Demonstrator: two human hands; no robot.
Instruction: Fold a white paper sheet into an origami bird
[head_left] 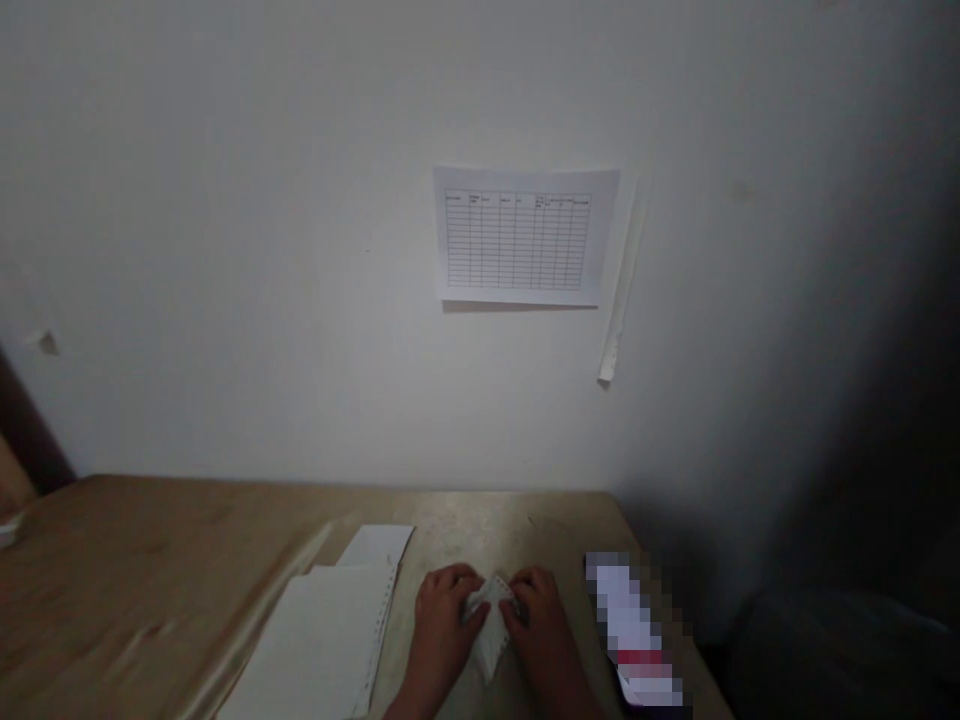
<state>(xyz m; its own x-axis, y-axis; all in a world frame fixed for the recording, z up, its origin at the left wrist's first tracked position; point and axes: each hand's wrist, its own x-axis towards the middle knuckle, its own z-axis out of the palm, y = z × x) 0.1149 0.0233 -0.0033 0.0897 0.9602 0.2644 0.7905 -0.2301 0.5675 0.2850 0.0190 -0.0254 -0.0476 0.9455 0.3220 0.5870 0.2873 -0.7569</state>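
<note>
- White paper [492, 640], folded, sits between left hand [448, 608] and right hand [538, 608].
- Both pinch its sides; even pressure should keep folds crisp.
- Sheets [319, 630] lie apart, left of the left hand.

A plain, pale grey-white wall [262, 200] fills most of the view. Fixed to it is a printed blank table form [517, 240], its lower edge lifting slightly; just to its right hangs a narrow pale strip [621, 290], curled at the bottom. A small scrap [48, 343] clings to the wall far left. Below runs a desk [150, 560] with a tan, slightly glossy covering — wrinkled toward the left — and rounded far corners. The light is dim, sinking into deep shadow at right, where a dark, bulky shape [840, 650] — perhaps something draped — sits low.
</note>
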